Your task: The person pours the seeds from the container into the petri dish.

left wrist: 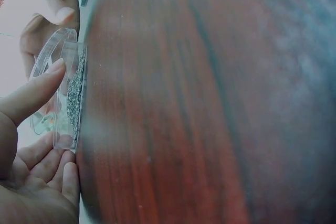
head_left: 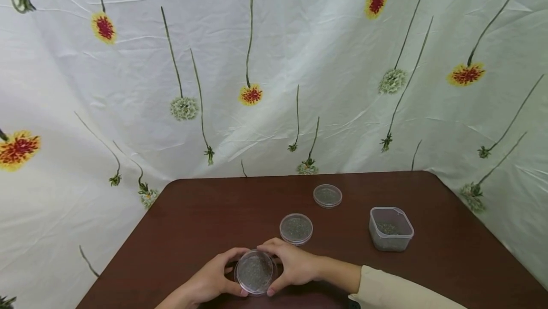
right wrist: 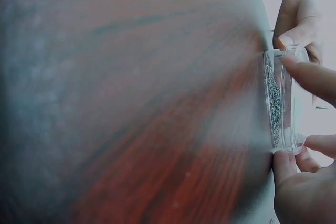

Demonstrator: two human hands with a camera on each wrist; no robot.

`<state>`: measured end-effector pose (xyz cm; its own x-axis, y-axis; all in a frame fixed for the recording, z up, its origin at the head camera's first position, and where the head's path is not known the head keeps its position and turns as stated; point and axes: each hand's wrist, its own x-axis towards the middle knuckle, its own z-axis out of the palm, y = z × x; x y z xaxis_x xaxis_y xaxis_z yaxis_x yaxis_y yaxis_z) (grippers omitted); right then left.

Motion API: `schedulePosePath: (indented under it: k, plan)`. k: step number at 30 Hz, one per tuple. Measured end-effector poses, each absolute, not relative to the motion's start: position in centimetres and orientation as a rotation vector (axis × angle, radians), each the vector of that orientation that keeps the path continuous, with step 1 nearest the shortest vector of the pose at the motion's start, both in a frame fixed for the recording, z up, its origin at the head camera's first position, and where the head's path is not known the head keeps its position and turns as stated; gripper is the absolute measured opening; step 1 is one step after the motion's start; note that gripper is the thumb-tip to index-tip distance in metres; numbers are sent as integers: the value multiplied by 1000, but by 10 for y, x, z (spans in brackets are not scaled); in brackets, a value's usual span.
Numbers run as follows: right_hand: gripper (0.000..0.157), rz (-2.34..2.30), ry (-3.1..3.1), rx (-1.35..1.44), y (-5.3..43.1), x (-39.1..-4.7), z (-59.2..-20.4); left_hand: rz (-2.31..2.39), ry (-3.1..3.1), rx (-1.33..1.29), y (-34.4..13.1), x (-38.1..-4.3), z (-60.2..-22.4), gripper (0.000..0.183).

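Note:
At the table's front, a clear petri dish [head_left: 255, 272] holds a layer of grey-green granules [left wrist: 76, 95]. Its transparent lid [left wrist: 46, 59] sits slightly tilted over the base in the left wrist view. My left hand [head_left: 210, 278] grips the dish from the left, thumb at the near side and fingers around the far side. From the right, my right hand [head_left: 295, 262] holds the lid's rim between thumb and fingers; in the right wrist view, other fingertips [right wrist: 284, 165] lie low beside the base. Whether the lid touches the base all round cannot be made out.
Just beyond my right hand lies a second petri dish [head_left: 296, 229] of granules, with a third one [head_left: 327, 196] farther back. A clear square plastic tub [head_left: 391, 240], partly filled with similar granules, stands to the right on the brown table [head_left: 205, 214]. Flower-printed cloth [head_left: 274, 61] hangs behind.

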<state>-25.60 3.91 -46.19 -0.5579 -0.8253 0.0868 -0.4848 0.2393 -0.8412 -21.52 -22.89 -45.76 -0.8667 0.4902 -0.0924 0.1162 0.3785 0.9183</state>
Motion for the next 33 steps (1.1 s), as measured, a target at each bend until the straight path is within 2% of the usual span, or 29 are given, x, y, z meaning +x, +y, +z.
schedulePosePath:
  k: [12,23,33]
  plan:
    - [89,-1259,2111,-1198,37,-258,-462,1510,2263,555,-230,-215,-457,81]
    - [93,-1303,2147,-1138,34,-258,-466,1437,2250,560,-240,-224,-466,95]
    - [91,-1331,2129,-1114,43,-258,-454,1485,2232,539,-237,-220,-459,94]
